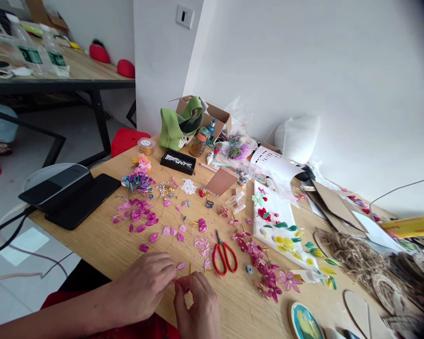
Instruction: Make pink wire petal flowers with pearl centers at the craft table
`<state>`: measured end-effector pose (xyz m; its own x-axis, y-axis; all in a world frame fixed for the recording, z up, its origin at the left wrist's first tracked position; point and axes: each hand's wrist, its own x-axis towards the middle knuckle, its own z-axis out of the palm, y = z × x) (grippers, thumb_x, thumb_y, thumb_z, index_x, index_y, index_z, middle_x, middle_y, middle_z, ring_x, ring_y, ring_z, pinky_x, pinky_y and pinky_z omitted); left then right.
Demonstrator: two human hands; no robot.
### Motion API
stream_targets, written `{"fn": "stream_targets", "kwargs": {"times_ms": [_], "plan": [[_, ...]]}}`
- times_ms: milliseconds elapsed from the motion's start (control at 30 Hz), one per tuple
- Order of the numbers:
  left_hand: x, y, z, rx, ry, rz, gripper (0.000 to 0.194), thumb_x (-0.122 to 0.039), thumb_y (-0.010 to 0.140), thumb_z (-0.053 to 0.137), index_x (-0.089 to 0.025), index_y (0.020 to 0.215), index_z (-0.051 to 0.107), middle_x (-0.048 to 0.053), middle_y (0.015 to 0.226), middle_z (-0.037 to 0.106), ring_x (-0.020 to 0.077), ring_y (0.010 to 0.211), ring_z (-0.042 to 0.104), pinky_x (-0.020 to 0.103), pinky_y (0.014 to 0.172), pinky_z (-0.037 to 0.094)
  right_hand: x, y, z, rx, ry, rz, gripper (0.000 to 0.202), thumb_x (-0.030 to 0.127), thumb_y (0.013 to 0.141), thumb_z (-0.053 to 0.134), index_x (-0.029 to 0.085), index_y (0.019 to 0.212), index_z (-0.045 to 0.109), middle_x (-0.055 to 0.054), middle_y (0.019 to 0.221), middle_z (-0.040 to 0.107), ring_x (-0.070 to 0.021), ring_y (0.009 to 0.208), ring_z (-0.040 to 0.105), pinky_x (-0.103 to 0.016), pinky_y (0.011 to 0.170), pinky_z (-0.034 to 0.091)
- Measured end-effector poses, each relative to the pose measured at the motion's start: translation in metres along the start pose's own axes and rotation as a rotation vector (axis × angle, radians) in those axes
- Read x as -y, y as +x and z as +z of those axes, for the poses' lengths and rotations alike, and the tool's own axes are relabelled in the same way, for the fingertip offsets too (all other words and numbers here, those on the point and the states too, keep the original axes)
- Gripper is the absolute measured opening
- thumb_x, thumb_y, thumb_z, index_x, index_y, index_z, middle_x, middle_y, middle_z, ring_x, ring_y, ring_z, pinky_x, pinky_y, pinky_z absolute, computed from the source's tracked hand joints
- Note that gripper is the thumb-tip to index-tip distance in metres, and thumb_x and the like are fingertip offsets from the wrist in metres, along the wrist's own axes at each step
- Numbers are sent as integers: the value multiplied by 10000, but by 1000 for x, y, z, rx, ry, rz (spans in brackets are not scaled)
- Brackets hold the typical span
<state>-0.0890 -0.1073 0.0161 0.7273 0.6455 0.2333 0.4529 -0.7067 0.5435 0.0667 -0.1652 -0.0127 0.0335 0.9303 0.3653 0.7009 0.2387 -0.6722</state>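
At the front edge of the table, my left hand [144, 282] and my right hand [198, 303] meet with fingertips pinched together. A bit of pink shows between them, mostly hidden by the fingers; its exact shape cannot be made out. Just beyond lies a loose pink petal [181, 266]. Red-handled scissors [225, 259] rest with their blades pointing away, right of my hands. Magenta petals [137, 214] are spread over the table to the left. A spray of wired pink flowers [265, 268] lies on the right, near a small grey spool [249, 269].
A black phone-like slab [83, 200] lies at the left edge. Behind are a black tray [177, 162], a green bag [180, 125] and a jar [199, 142]. A white foam board [273, 216] with flowers, tangled twine [349, 254] and a round painted piece [305, 322] occupy the right.
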Motion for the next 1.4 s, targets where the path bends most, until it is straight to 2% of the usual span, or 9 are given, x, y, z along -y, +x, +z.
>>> {"fn": "stream_targets", "kwargs": {"times_ms": [167, 367, 500, 700, 867, 1000, 1200, 1300, 1400], "plan": [[-1, -4, 5, 1, 10, 18, 183, -35, 797, 417, -182, 817, 524, 42, 782, 598, 196, 745, 549, 305, 703, 420, 0, 1, -1, 1, -43, -18, 189, 69, 771, 492, 215, 656, 528, 7, 596, 553, -160, 565, 552, -254, 532, 380], [-5, -3, 5, -36, 74, 56, 184, -54, 826, 397, -180, 785, 524, 42, 735, 591, 194, 691, 545, 316, 677, 435, -3, 1, -1, 15, -95, -88, 198, 50, 766, 508, 220, 665, 503, 16, 590, 546, -155, 555, 554, -244, 518, 380], [-6, -3, 11, -100, 146, 106, 212, -47, 841, 364, -168, 800, 534, 55, 735, 594, 210, 716, 558, 340, 702, 455, 2, 0, 4, -39, -157, -23, 207, 75, 802, 482, 223, 657, 482, 5, 591, 524, -171, 565, 528, -271, 541, 361], [-5, -5, 22, -205, 147, 104, 230, -45, 853, 349, -167, 786, 533, 49, 707, 594, 201, 692, 568, 337, 689, 475, 7, 2, 6, -118, -192, -34, 217, 104, 821, 461, 232, 646, 473, -3, 579, 511, -186, 549, 500, -286, 537, 345], [-4, -2, 25, -175, -119, -109, 226, -90, 908, 364, -180, 835, 558, 39, 774, 615, 175, 740, 590, 291, 689, 472, 4, 8, -6, -56, -160, -61, 207, 109, 863, 464, 222, 705, 535, -12, 635, 553, -183, 602, 547, -273, 557, 384], [-3, 3, 19, -133, -396, -332, 145, -235, 915, 480, -180, 880, 610, 26, 791, 638, 164, 743, 602, 278, 691, 466, -2, 14, -14, -39, -170, -130, 159, 110, 895, 485, 218, 852, 594, -27, 712, 603, -185, 654, 578, -285, 604, 413], [2, 12, 8, -48, -1039, -565, 300, -420, 828, 603, -130, 890, 642, 42, 797, 683, 150, 714, 600, 256, 655, 461, -5, 15, -18, -89, -198, -220, 187, 103, 901, 496, 219, 966, 627, -52, 773, 646, -199, 699, 599, -315, 641, 446], [3, 15, 9, -36, -1213, -642, 327, -436, 762, 674, -118, 818, 628, 5, 678, 645, 110, 596, 535, 236, 593, 420, -3, 14, -17, -84, -149, -222, 238, 83, 904, 487, 225, 1016, 643, -65, 816, 665, -203, 730, 608, -330, 658, 471], [4, 17, 10, -54, -1242, -641, 305, -413, 726, 716, -125, 758, 619, -21, 628, 608, 107, 589, 519, 235, 595, 413, -4, 11, -15, -92, -79, -205, 332, 64, 891, 502, 239, 1142, 630, -76, 891, 687, -208, 801, 631, -340, 700, 507]]}}
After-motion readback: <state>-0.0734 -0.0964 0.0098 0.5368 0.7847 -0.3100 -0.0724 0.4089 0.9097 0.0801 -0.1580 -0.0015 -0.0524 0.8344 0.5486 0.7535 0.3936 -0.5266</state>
